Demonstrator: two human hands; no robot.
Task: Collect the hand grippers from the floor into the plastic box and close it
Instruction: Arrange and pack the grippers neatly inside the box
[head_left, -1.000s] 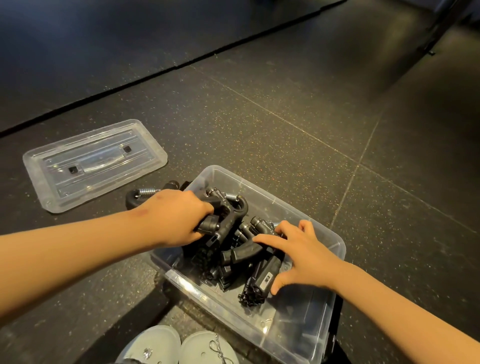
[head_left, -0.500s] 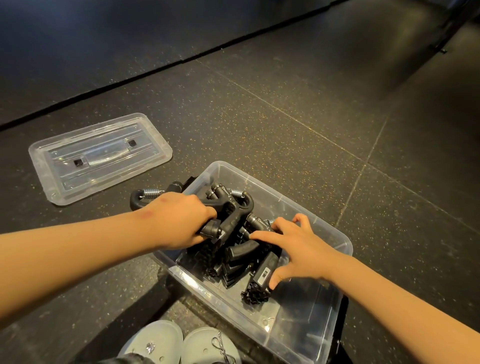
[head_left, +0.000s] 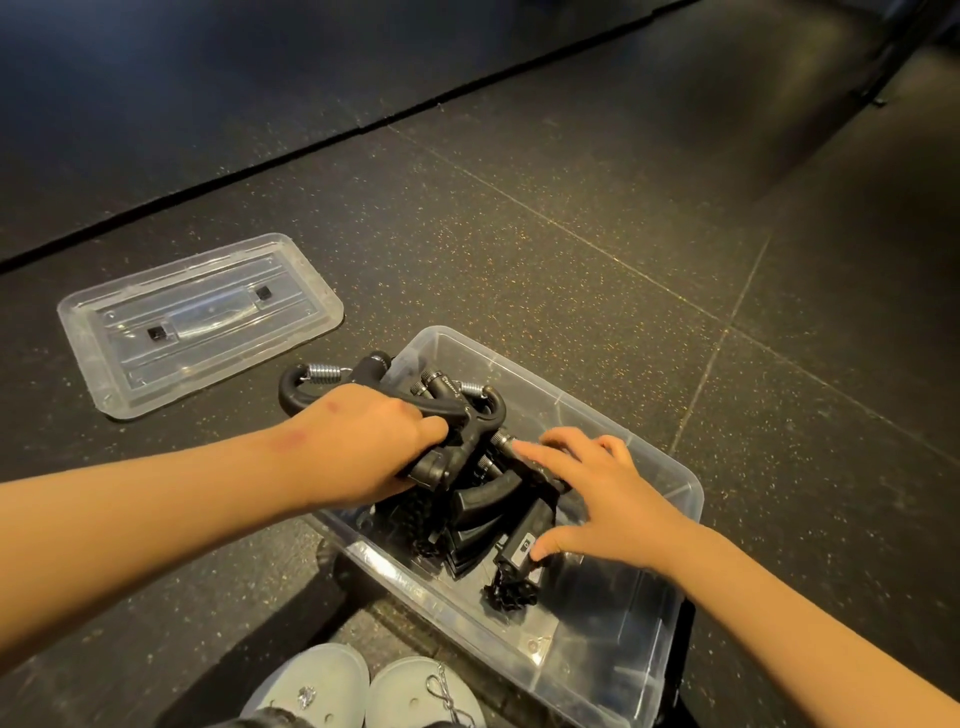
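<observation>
A clear plastic box (head_left: 670, 499) stands open on the dark floor, with several black hand grippers (head_left: 483, 506) piled in its left half. My left hand (head_left: 363, 447) grips black hand grippers with steel springs (head_left: 447, 415) at the box's left rim; one spring end sticks out past the rim. My right hand (head_left: 597, 493) lies spread over the pile inside the box, fingers straight, thumb touching a labelled gripper handle. The clear lid (head_left: 200, 322) lies flat on the floor to the left.
My two pale shoes (head_left: 363, 691) are at the bottom edge, just in front of the box. Dark speckled floor tiles stretch away on the right and beyond the box. A black seam crosses the floor behind the lid.
My left hand has lifted its grippers slightly up and right over the box's rim. My right hand has stayed on the pile with its fingers spread a little wider.
</observation>
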